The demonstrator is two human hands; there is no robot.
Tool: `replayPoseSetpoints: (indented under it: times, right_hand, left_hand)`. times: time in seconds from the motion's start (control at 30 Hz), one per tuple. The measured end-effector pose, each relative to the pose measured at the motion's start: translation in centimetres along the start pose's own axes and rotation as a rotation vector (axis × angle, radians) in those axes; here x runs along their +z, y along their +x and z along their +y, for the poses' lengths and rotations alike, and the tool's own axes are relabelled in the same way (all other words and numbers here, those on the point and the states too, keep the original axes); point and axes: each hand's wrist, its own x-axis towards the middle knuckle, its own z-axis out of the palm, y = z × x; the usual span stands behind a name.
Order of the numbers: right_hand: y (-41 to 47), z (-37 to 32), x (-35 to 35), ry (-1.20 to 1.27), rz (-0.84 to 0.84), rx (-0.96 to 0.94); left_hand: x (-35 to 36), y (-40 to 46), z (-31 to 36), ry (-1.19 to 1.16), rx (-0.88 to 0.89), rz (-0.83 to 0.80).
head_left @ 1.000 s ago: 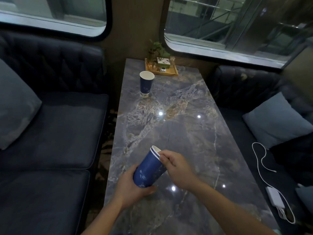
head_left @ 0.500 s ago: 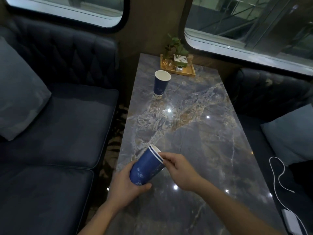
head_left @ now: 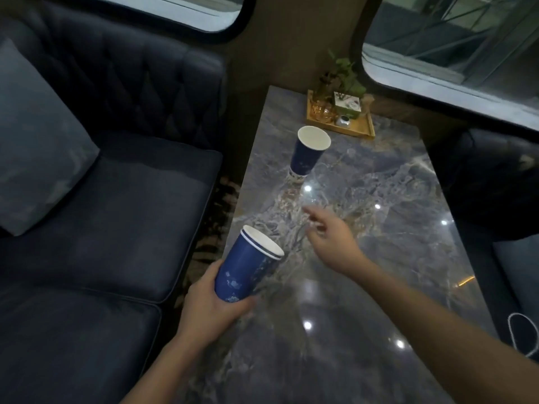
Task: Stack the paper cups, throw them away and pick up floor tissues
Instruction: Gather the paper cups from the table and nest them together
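Observation:
My left hand [head_left: 214, 304] grips a stack of nested blue paper cups [head_left: 248, 266] by the base, tilted with the white rims pointing up and right, over the table's left edge. My right hand [head_left: 332, 240] is off the stack, fingers apart and stretched over the marble table [head_left: 364, 287] toward a single blue paper cup [head_left: 309, 153]. That cup stands upright farther back on the table, a gap away from my fingertips. No floor tissues are in view.
A wooden tray [head_left: 361, 128] with a small plant and little items sits at the table's far end by the wall. Dark sofas flank the table, with a grey cushion [head_left: 38, 147] on the left. A white cable [head_left: 522, 330] lies at the right.
My right hand let go of the stack's rim and moved forward toward the far cup. My left hand has tipped the stack more upright. The view has shifted closer and leftward.

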Motion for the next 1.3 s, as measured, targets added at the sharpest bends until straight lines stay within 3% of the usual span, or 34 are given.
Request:
replayPoseSetpoints:
  times: [0.13,0.33,0.57,1.07,1.3]
  right_hand:
    - [6.3,0.2,-0.9,-0.203,-0.047,0.016]
    - [14.7,0.5,-2.3,-0.573,0.017,-0.085]
    - [17.1,0.3,-2.5,-0.805,0.098,-0.069]
    - [7.2,-1.3,-4.6,-0.486,0.178,-0.089]
    - [0.5,-3.2,-6.6,-0.457,0.193,-0.086]
  left_hand:
    - [-0.4,1.9,-0.2,-0.003,0.008,0.009]
    - [-1.3,3.3,-0.5,0.005,0.024,0.062]
    - [-1.6,2.7,-1.8,0.013,0.009,0.063]
    - [-1.8,-2.4,-0.4,-0.082,-0.013,0.028]
    - [-1.5,-7.0,0.1,-0.088,0.008,-0.014]
